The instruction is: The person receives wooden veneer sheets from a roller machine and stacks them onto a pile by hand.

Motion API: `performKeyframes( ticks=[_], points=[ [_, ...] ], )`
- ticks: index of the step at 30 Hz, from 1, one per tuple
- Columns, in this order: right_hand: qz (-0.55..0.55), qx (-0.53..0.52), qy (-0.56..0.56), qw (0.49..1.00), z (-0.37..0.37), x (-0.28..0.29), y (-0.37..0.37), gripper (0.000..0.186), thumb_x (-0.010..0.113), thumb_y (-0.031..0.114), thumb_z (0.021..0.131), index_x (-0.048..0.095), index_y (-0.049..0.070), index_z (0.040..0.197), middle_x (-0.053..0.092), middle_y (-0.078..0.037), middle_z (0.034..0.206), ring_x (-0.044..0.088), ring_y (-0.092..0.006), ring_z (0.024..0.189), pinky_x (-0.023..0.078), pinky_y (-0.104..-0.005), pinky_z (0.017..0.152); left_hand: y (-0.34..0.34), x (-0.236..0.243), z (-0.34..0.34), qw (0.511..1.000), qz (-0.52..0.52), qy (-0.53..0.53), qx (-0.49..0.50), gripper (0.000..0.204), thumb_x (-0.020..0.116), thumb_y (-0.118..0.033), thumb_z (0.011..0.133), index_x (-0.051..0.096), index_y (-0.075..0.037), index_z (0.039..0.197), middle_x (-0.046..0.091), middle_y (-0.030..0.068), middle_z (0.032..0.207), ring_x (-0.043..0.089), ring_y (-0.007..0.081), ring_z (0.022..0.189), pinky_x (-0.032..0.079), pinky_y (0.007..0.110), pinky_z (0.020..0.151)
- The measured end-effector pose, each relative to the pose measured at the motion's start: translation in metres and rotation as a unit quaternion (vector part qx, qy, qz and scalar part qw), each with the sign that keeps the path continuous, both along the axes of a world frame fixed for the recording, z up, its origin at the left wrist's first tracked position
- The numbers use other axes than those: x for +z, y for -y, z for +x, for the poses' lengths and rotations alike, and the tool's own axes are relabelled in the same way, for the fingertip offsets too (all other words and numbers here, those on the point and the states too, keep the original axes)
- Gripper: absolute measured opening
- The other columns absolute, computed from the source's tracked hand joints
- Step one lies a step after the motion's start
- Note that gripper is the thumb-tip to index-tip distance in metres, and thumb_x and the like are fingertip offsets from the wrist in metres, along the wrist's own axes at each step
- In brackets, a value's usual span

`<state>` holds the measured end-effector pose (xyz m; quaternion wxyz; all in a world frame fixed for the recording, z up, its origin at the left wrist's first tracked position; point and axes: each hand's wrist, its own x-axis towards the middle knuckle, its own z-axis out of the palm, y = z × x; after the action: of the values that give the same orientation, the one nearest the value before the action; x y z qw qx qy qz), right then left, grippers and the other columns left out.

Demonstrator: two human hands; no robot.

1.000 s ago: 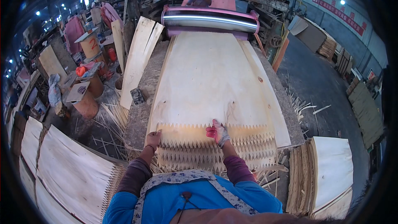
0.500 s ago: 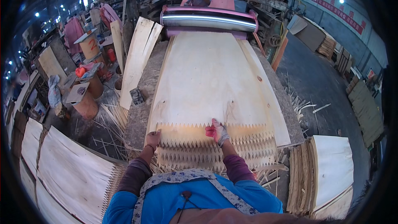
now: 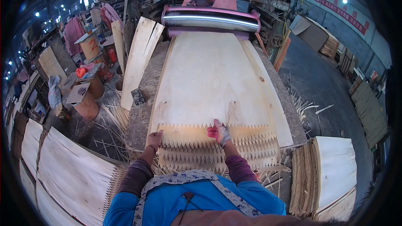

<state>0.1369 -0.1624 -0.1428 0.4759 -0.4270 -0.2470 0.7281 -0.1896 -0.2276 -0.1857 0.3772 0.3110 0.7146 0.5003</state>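
Observation:
Pale wood veneer sheets (image 3: 201, 79) with zigzag-toothed near edges lie stacked in front of me, the teeth stepped in several rows. My left hand (image 3: 154, 139), bare, is closed at the left near corner of the stack, fingers pinched on a sheet's edge. To its right, my right hand (image 3: 219, 134) wears a pale glove stained red at the fingers. Its fingers are curled with the thumb up, closed at the top sheet's toothed edge. How much of the sheet lies under those fingers is hidden. At the far end, the veneer reaches a shiny roller (image 3: 209, 21) with pink-stained ends.
The stack rests on a rough grey table (image 3: 140, 125). More toothed veneer (image 3: 75, 167) lies at left, and a tall veneer stack (image 3: 337, 163) stands at right. Wood offcuts (image 3: 115, 119) litter the floor. Drums (image 3: 86, 106) stand at left. A person (image 3: 205, 0) is beyond the roller.

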Motion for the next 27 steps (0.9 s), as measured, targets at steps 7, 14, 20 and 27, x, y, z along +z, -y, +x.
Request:
performKeyframes(
  ticks=[7,14,20,27],
  points=[
    [0.004,0.001,0.001,1.0,0.0,-0.002,-0.001,0.039,0.063,0.041,0.074,0.047,0.008,0.085,0.059,-0.016,0.068,0.055,-0.0239,0.048,0.049,-0.0383,0.047,-0.001,-0.005,-0.004,1.0,-0.003,-0.025,-0.008,0.035,0.063,-0.031,0.076,0.055,0.0,0.061,0.048,-0.0003,0.053,0.041,0.0076,0.048,0.035,0.028,0.043],
    [0.007,-0.007,0.007,1.0,-0.001,0.0,0.0,0.039,0.063,0.041,0.074,0.047,0.007,0.086,0.059,-0.016,0.068,0.055,-0.0236,0.047,0.049,-0.0376,0.047,-0.004,-0.014,-0.006,1.0,0.013,-0.004,-0.004,0.034,0.063,-0.03,0.076,0.057,0.001,0.064,0.048,-0.0001,0.053,0.041,0.0078,0.048,0.034,0.028,0.043],
    [0.008,-0.007,0.005,1.0,-0.001,0.0,0.0,0.041,0.063,0.042,0.074,0.047,0.007,0.086,0.059,-0.016,0.068,0.055,-0.0236,0.047,0.049,-0.0372,0.046,-0.002,-0.009,-0.005,1.0,-0.007,-0.005,-0.008,0.034,0.064,-0.031,0.076,0.057,0.001,0.065,0.049,0.0002,0.054,0.042,0.008,0.048,0.035,0.028,0.043],
    [0.013,-0.02,0.03,0.999,-0.003,0.006,0.003,0.045,0.062,0.045,0.073,0.047,0.006,0.088,0.059,-0.016,0.068,0.054,-0.0232,0.046,0.048,-0.0369,0.045,-0.001,-0.007,-0.005,0.999,0.007,-0.033,-0.01,0.034,0.064,-0.031,0.076,0.056,0.0,0.063,0.048,-0.0005,0.052,0.041,0.0077,0.047,0.034,0.028,0.042]
  ],
)
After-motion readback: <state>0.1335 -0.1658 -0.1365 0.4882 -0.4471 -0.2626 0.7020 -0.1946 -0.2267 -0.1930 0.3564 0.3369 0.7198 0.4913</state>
